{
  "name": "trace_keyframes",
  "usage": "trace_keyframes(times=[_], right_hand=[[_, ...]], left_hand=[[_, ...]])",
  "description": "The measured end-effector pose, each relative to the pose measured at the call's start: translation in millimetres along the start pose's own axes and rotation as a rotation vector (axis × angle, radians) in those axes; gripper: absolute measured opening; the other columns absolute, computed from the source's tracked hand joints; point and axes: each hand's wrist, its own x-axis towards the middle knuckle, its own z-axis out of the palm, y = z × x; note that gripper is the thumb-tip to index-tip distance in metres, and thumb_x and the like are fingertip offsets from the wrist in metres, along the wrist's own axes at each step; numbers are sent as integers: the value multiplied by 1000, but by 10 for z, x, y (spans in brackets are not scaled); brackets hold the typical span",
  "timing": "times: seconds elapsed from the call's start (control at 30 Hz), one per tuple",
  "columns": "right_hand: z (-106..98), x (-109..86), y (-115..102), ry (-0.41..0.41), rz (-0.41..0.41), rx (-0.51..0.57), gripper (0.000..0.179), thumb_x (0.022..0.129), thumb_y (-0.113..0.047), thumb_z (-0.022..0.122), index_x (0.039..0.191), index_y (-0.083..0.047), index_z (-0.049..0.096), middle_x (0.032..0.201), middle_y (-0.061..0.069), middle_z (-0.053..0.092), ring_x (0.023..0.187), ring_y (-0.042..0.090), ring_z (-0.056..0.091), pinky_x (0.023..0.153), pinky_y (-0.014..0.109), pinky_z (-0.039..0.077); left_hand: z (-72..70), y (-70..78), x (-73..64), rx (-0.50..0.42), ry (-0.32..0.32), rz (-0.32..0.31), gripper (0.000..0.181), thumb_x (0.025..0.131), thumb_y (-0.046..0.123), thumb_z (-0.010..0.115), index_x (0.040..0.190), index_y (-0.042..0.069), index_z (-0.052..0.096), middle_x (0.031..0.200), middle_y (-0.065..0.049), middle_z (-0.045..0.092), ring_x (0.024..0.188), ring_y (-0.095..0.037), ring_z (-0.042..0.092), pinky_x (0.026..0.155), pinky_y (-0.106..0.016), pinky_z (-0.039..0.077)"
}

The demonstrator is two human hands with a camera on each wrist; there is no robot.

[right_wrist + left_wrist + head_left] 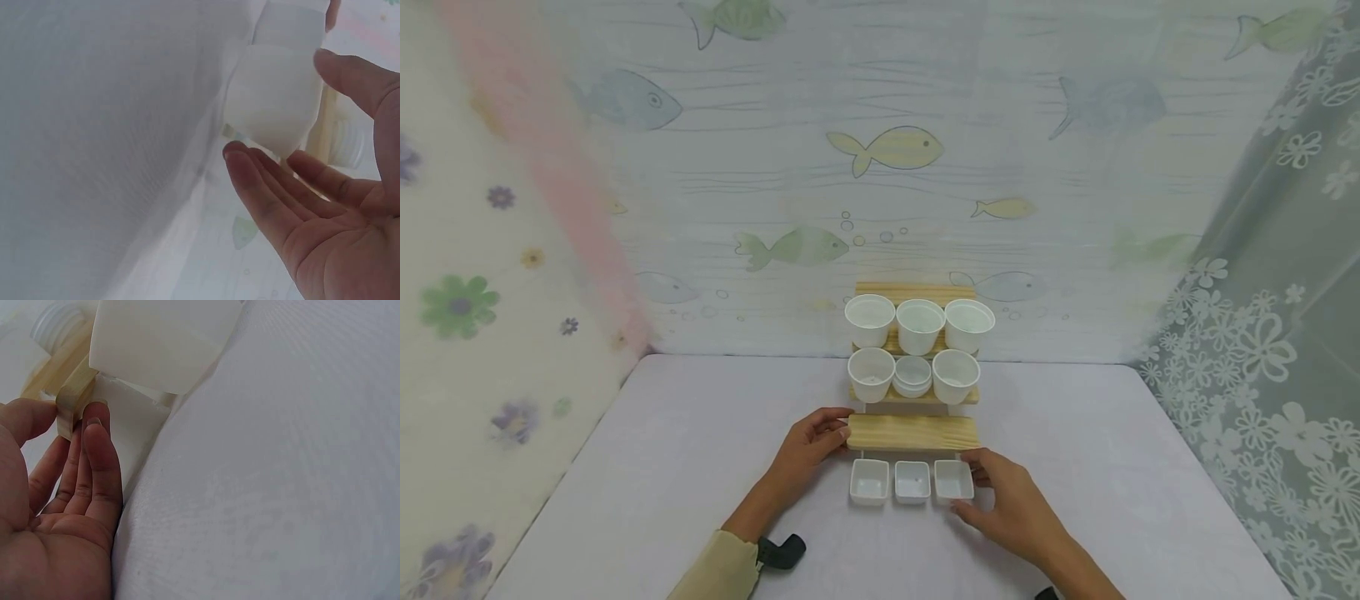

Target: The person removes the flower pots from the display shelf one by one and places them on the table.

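A small tiered stand has pale wooden boards, and its lowest visible board [913, 432] lies bare. My left hand [811, 446] pinches the left end of that board, with the thumb on one face and fingers behind, as the left wrist view shows. In front are a left square white cup [870, 482], a middle square cup [912, 482] and a right square cup [953, 481]. My right hand [1011, 504] is around the right square cup, thumb at its front corner and fingertips [237, 153] at its far side.
Round white cups fill the upper tiers: three on top, including a left one [870, 321], and below them two large cups flanking a small nested stack [913, 375]. A white cloth [700, 433] covers the table. A fish-patterned backdrop [895, 150] stands behind.
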Motion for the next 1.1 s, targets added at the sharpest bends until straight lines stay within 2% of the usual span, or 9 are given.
trace_keyframes(times=[0.17, 0.43, 0.87, 1.1], right_hand=[[-40, 5, -15, 83, -8, -13, 53, 81, -19, 95, 123, -4, 66, 114, 7, 72, 99, 21, 74, 87, 30, 63], [-120, 71, -12, 217, -87, -55, 44, 82, -15, 94, 114, -3, 67, 103, 6, 71, 91, 19, 73, 80, 32, 64], [-282, 242, -99, 310, -81, -72, 46, 81, -15, 94, 117, -3, 67, 110, 5, 72, 96, 17, 72, 82, 35, 64], [-348, 324, -147, 347, -64, -61, 46, 83, -15, 94, 119, -5, 66, 107, 4, 72, 95, 18, 72, 83, 36, 64]], left_hand=[[10, 15, -2, 0, 7, 7, 39, 106, 18, 69, 142, 4, 61, 123, -17, 69, 104, -19, 71, 89, -31, 62], [7, 11, -3, 6, 16, 4, 38, 106, 19, 69, 141, 6, 62, 122, -17, 69, 103, -20, 71, 88, -30, 61], [-3, -22, 0, 3, 9, 1, 39, 106, 20, 69, 141, 6, 61, 124, -17, 69, 105, -20, 71, 90, -31, 61], [-8, -12, 2, -6, 3, 5, 39, 106, 20, 69, 141, 5, 61, 124, -18, 69, 105, -21, 71, 90, -31, 61]])
